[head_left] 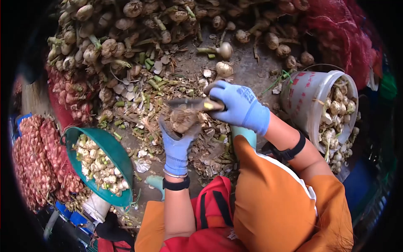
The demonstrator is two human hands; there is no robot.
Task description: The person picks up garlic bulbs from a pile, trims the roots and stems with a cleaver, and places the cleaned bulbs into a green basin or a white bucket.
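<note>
The left hand [177,145] is cupped around a dirty garlic bulb [184,121], thumb and fingers apart on either side. The right hand [239,103] is clamped on the handle of a knife [183,102], its blade just beyond the bulb, close to the left fingertips. A slip off the rounded, gritty bulb could nick them through the glove; a loose cupped grip could let the bulb roll.

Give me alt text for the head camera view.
A gloved left hand holds a brownish garlic bulb beside a knife in the gloved right hand, above scattered trimmings. A green basin and white bucket, both containing garlic, flank them.
</note>
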